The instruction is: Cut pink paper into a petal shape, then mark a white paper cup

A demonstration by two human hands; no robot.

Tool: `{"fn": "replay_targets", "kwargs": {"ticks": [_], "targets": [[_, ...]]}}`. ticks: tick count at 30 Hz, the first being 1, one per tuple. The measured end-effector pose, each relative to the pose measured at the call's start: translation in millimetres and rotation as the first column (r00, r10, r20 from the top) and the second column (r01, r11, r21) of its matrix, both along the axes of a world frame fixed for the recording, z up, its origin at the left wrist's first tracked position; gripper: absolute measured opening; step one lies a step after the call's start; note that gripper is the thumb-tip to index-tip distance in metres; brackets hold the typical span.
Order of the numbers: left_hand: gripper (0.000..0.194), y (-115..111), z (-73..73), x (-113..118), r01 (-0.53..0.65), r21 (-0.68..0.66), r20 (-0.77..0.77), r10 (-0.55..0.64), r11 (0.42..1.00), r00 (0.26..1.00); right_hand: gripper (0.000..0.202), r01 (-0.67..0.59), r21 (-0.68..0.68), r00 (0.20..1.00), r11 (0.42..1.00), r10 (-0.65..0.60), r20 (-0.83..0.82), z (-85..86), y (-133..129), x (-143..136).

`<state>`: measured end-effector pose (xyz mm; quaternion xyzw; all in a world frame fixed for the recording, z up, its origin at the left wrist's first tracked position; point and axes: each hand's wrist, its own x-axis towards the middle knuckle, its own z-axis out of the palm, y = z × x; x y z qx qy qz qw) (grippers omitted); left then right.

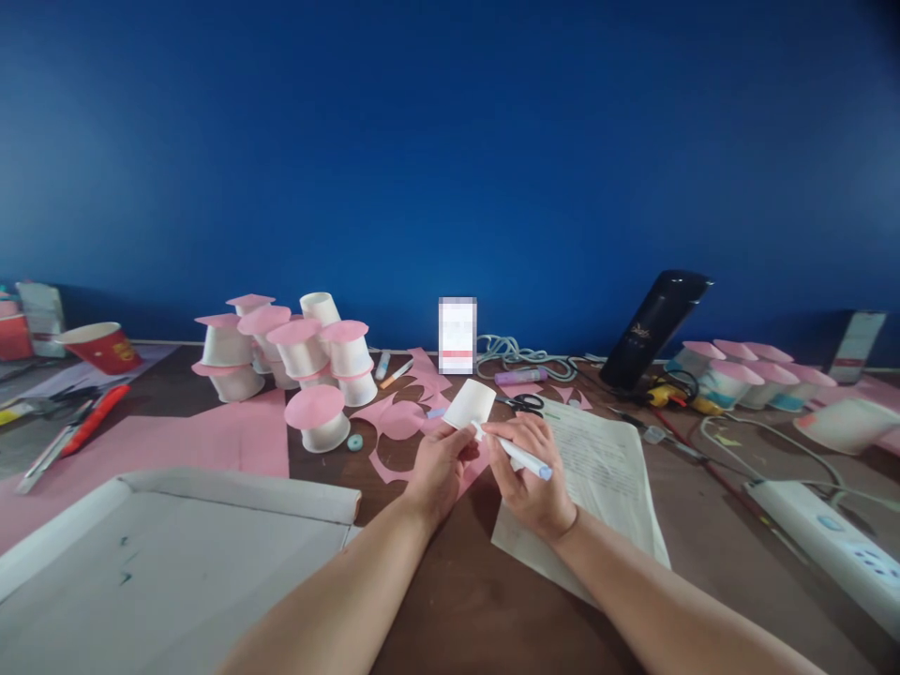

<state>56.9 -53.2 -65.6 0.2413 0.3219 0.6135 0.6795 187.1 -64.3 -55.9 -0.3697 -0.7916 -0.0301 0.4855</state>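
Note:
In the middle of the head view, my left hand (442, 469) is closed around the lower edge of a white paper cup (470, 403), which is tilted. My right hand (529, 469) grips a white marker (524, 457), its tip end at the cup's edge. Whether the tip touches the cup I cannot tell. Pink paper scraps (402, 420) with round cut-outs lie just beyond my left hand. A printed sheet (605, 459) lies under and beside my right hand, with black scissors (526, 403) at its top edge.
White cups with pink paper tops (295, 347) stand stacked at left, more (749, 375) at right. A white box lid (211, 553), pink sheet (211, 436) and utility knife (95, 417) lie left. A black bottle (653, 328), cables and a power strip (830, 534) are right.

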Motion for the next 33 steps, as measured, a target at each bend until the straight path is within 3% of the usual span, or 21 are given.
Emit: {"fn": "replay_targets", "kwargs": {"ticks": [16,33], "targets": [[0.023,0.8,-3.0,1.2,0.038,0.021,-0.038,-0.037,0.999,0.999,0.013,0.051,0.017,0.999,0.999,-0.051,0.011,-3.2,0.5,-0.9],[0.016,-1.7,1.7,0.6,-0.016,-0.025,-0.044,0.015,1.0,0.999,0.014,0.087,0.02,0.996,0.996,-0.087,0.012,-3.0,3.1,1.9]]}}
